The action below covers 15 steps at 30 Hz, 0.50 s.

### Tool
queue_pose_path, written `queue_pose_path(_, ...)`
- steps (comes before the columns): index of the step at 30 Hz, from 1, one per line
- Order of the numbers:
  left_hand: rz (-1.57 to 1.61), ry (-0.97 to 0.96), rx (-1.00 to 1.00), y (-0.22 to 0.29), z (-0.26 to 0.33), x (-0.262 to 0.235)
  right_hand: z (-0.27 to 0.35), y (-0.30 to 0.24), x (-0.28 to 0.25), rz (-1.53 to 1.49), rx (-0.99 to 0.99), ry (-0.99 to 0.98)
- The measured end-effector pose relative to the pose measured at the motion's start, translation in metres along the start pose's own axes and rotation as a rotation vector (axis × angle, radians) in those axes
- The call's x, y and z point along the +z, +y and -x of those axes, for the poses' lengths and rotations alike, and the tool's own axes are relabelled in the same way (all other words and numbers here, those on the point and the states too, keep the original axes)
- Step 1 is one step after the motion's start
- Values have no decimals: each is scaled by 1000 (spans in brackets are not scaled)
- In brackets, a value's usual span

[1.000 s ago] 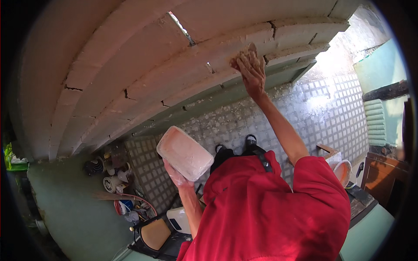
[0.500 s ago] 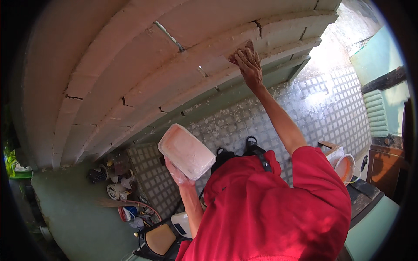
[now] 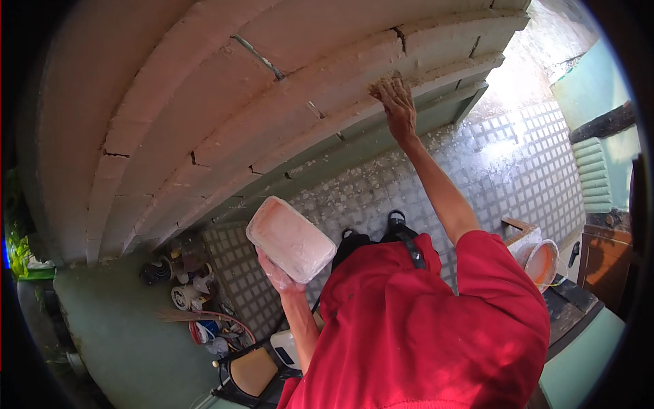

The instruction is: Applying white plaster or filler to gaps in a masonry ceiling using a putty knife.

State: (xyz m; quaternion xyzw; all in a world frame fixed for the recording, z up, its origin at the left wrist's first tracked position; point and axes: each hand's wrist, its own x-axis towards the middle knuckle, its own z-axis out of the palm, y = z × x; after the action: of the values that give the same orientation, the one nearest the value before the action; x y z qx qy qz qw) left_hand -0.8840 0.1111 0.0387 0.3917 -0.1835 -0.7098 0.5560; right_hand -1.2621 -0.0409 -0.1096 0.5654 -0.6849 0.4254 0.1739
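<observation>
Left hand (image 3: 278,274) clasps pink-smeared tub (image 3: 300,249) at its near end, open top showing. Right hand (image 3: 398,105) holds flat brownish tool (image 3: 374,89), mostly hidden under extended fingers, at ridged panel (image 3: 272,123). Slit (image 3: 315,110) left of that grip; tub well apart, lower left; tiled floor (image 3: 463,167) beyond the wrist.

Tiled floor (image 3: 507,187), patterned grey and white, bears the person's dark sandals (image 3: 396,217), pale flecks (image 3: 324,181) ahead of the sandals, and mixed clutter (image 3: 197,300) to their left.
</observation>
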Motion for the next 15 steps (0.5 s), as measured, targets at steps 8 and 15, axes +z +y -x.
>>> queue_pose_path(8,-24,-13,-24,-3,-3,6,-72,-16,-10,-40,-134,179)
queue_pose_path(15,-70,11,14,-3,0,16,-12,7,-1,-71,-62,57)
